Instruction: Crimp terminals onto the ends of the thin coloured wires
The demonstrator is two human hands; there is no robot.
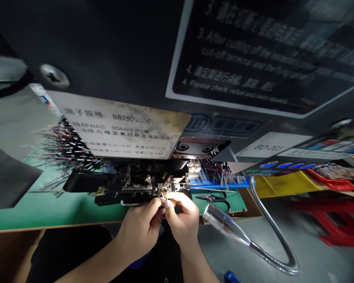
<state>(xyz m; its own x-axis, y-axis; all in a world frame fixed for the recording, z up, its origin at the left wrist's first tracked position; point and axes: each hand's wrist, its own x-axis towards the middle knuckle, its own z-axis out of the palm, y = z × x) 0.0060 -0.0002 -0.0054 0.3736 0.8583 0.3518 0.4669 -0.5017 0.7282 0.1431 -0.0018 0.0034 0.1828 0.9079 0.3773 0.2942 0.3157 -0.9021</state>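
Note:
Both hands meet at the front of a dark crimping machine [129, 51], close to its lit metal die area [171, 184]. My left hand [141, 226] is closed in a pinch on thin wires [163, 202]. Beside it, my right hand [181, 216] pinches the same small group, thumb and forefinger toward the die. A thin orange strand shows near the right fingertips. The exact wire ends are too small and too brightly lit to make out.
Bundles of thin coloured wires [65, 143] lie left on the green bench top [76, 210]; more wires [218, 171] sit behind right. Scissors [215, 199] and a flexible-neck lamp [224, 220] are right of my hands. A yellow bin [286, 184] and red stool [336, 220] stand farther right.

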